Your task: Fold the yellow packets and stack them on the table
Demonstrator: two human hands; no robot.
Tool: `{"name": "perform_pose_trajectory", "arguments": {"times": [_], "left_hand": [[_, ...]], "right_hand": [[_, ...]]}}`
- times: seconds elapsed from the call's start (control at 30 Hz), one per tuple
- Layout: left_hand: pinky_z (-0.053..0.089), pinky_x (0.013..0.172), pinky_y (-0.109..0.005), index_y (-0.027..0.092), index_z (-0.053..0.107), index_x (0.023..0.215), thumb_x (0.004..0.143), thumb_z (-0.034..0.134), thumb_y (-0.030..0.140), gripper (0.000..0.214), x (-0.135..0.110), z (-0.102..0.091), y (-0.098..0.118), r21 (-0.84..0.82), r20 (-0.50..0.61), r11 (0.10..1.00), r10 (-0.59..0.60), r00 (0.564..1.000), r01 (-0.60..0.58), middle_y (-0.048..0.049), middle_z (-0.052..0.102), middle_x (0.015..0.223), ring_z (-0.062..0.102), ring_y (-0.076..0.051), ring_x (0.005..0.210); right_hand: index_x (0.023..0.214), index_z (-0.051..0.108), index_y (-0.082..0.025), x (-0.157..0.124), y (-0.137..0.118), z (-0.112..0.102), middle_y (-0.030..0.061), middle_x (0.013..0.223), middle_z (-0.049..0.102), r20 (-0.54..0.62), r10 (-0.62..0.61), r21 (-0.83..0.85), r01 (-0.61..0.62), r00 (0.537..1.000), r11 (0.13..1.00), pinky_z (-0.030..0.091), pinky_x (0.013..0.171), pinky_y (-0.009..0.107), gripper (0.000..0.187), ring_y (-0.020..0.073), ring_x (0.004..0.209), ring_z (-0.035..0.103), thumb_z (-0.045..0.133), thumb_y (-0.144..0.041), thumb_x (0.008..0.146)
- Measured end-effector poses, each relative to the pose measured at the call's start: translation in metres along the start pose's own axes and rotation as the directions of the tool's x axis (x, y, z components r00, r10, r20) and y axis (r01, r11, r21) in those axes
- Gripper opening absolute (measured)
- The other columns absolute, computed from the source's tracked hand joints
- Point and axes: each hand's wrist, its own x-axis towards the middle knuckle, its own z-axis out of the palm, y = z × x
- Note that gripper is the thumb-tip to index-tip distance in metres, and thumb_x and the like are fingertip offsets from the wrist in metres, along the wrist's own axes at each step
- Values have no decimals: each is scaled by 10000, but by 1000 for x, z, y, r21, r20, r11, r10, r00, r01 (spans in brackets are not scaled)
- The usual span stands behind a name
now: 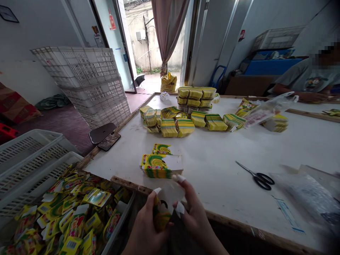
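Note:
Low at the table's near edge, my left hand [148, 225] grips a small yellow-and-green carton [161, 217] by its side. My right hand [195, 212] has its thumb and fingers at the carton's pale end, which is blurred. White coverings wrap several of my fingertips. Just beyond my hands lies a stack of flat printed cartons [156, 171], yellow and green with white flaps. Another small flat carton piece [161, 148] lies behind that stack.
A crate [124, 216] of folded cartons stands lower left. Bundled cartons [170, 128] line the table's back. Black-handled scissors [261, 181] and clear plastic [305, 198] lie right; a phone [109, 141] lies at the left edge. A person [300, 79] sits far right.

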Motion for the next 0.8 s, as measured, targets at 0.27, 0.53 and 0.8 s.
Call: {"name": "perform_pose_trajectory", "arguments": {"times": [0.27,0.53,0.8], "left_hand": [[516,699,-288,244,447,1171,661,587,160,536,-8,16,-1,-6,7,983,185,983,-185,-65,650,1039,666,-214,853],[532,872,-395,231,170,1344,787,612,282,713,-2,16,-17,-68,65,997,42,997,-37,-167,579,1269,637,-267,1083],[486,911,-503,211,592,1120,633,722,257,507,-5,0,-6,-52,-68,996,-75,995,72,-125,676,1124,624,-360,1061]], "right_hand": [[1291,564,-206,5,1,11,128,1181,663,268,201,243,-268,942,932,517,918,437,501,307,1065,635,583,-486,876],[1427,441,-294,-3,-16,11,83,1502,420,445,-125,-81,178,887,981,414,1070,341,517,240,1351,443,465,-131,936],[1459,387,-225,-2,-5,-3,156,1498,408,494,-135,-277,303,859,912,450,1035,393,707,307,1334,455,500,9,801]]}}
